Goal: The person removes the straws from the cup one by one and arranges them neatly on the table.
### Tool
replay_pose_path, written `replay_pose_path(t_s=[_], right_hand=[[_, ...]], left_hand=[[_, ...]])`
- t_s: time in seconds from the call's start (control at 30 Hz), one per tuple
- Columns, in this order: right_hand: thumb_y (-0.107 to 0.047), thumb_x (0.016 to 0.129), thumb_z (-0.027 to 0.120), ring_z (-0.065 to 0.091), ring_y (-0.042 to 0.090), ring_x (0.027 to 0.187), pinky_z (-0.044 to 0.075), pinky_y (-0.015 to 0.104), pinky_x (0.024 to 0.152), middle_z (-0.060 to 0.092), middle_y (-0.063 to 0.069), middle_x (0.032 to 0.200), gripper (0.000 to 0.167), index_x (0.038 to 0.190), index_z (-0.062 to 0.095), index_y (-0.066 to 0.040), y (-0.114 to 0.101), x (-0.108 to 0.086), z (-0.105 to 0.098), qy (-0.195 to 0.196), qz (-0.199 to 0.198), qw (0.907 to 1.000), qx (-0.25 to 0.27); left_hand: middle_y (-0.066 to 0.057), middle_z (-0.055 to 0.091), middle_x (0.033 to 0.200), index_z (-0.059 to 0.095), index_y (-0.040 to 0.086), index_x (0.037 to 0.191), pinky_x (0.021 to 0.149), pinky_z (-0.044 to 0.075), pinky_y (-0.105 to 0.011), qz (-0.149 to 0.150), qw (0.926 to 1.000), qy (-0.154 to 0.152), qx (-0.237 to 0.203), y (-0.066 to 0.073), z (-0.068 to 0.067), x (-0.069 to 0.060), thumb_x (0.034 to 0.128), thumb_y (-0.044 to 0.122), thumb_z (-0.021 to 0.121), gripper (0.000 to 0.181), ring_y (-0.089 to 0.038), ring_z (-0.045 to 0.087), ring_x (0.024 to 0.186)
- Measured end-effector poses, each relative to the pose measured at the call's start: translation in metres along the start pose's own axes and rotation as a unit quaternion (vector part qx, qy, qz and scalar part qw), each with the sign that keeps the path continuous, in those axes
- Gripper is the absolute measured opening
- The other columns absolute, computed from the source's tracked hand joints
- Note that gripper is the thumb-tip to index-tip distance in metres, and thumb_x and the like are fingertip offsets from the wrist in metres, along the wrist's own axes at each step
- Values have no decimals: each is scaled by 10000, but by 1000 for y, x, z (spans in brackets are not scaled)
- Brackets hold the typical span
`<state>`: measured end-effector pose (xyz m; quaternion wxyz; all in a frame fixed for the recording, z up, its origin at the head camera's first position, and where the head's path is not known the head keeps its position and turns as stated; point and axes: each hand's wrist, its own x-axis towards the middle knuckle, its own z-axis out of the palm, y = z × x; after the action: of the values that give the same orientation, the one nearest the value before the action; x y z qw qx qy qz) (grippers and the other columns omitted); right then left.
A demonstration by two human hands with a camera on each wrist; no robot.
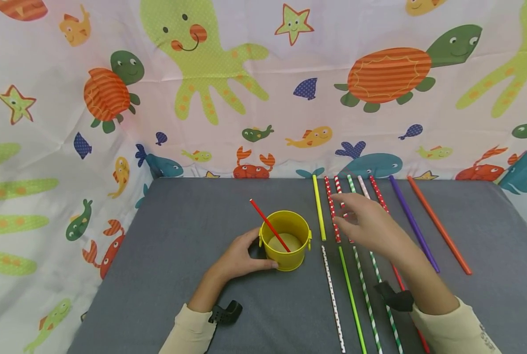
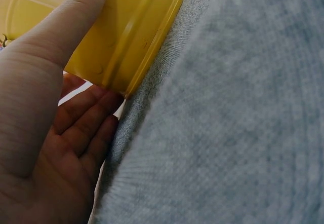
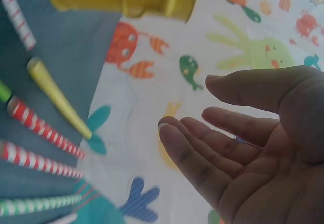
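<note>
A small yellow metal bucket [image 1: 290, 263] with side lugs stands on the grey table. Inside it leans one red straw [image 1: 263, 216], its top end poking above the rim. My left hand [image 1: 241, 258] holds the bucket from the left, thumb across the near side and fingers round the far side; the left wrist view shows the thumb against the yellow wall [image 2: 126, 31]. Held over the rows of paper straws, my right hand [image 1: 365, 223] has nothing in it. Its fingers are spread loosely apart from the thumb in the right wrist view. It hides parts of several straws beneath.
Right of the bucket lie two rows of straws, including a short yellow one [image 1: 319, 209], a dotted white one [image 1: 333, 300] and a green one [image 1: 352, 300]. Farther right are a purple straw [image 1: 414, 223] and an orange one [image 1: 440, 226]. A sea-animal cloth [image 1: 228, 137] hangs behind.
</note>
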<state>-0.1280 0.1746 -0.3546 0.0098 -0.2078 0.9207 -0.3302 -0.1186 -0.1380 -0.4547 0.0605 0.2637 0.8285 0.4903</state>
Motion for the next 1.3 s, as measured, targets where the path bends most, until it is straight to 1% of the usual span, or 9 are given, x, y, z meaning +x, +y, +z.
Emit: replay_pose_path(t_s=[0.03, 0.13, 0.27, 0.37, 0.6, 0.73, 0.83, 0.97, 1.3], right_hand=[[-65, 929, 692, 662, 342, 1039, 557, 503, 838, 619, 194, 1277, 469, 1372, 558, 11, -3, 3, 2, -15, 10, 10000, 15], [-72, 934, 689, 675, 311, 1025, 562, 476, 838, 643, 170, 1256, 435, 1348, 584, 12, -13, 11, 10, -48, -31, 10000, 73], [-48, 929, 687, 683, 277, 1016, 568, 450, 834, 653, 145, 1251, 414, 1331, 601, 7, -26, 19, 23, -153, -158, 9995, 245], [-31, 918, 701, 676, 277, 1024, 563, 455, 849, 664, 139, 1222, 401, 1308, 614, 3, -35, 25, 34, -227, -291, 9989, 284], [-40, 873, 764, 657, 287, 1032, 550, 450, 874, 692, 113, 1146, 347, 1207, 676, -5, -48, 31, 54, 277, -631, 9973, -264], [-46, 864, 775, 640, 278, 1040, 543, 448, 890, 693, 101, 1122, 324, 1174, 695, -3, -54, 33, 60, 403, -773, 9952, -444], [-56, 867, 772, 647, 242, 951, 564, 404, 828, 701, 83, 1070, 279, 1137, 715, -18, -60, 34, 65, 296, -744, 9963, -313], [-67, 872, 766, 623, 164, 808, 559, 326, 718, 701, 35, 967, 207, 1077, 740, -47, -63, 37, 74, -17, -650, 9978, -135], [-55, 847, 796, 560, 137, 646, 516, 306, 627, 674, -15, 779, 80, 916, 758, -64, -65, 44, 91, -235, -771, 9939, -747]], left_hand=[[-101, 618, 1304, 554, 20, 1376, 1057, 404, -451, 7, 10000, -1, -2, -1, 0, 0, 735, 122, 914, 742, -268, 561, 1168], [-109, 607, 1328, 538, 39, 1403, 1068, 391, -477, 13, 10000, -10, 18, -15, 4, 1, 732, 141, 919, 779, -299, 554, 1189], [-49, 593, 1358, 517, 119, 1440, 1089, 370, -484, -31, 10000, -8, 26, -37, 9, 3, 730, 200, 927, 824, -252, 543, 1217], [18, 593, 1351, 523, 176, 1434, 1087, 378, -462, -26, 10000, 5, 11, -43, 9, 3, 729, 249, 929, 817, -197, 543, 1207], [101, 587, 1327, 529, 224, 1420, 1066, 403, -407, 125, 9999, -47, 83, -42, 8, 3, 756, 348, 903, 772, -120, 539, 1183], [105, 577, 1342, 515, 230, 1435, 1067, 404, -415, 145, 9998, -68, 155, -40, 7, 3, 763, 365, 896, 784, -116, 537, 1199], [88, 578, 1350, 507, 226, 1445, 1066, 406, -419, 153, 9997, -86, 195, -40, 7, 3, 765, 365, 894, 795, -118, 539, 1209], [82, 589, 1339, 508, 234, 1445, 1060, 412, -398, 101, 9998, -102, 158, -40, 7, 3, 762, 361, 897, 796, -108, 543, 1195], [124, 564, 1359, 496, 251, 1454, 1069, 405, -392, 132, 9997, -82, 180, -41, 7, 3, 773, 377, 886, 795, -103, 534, 1215]])
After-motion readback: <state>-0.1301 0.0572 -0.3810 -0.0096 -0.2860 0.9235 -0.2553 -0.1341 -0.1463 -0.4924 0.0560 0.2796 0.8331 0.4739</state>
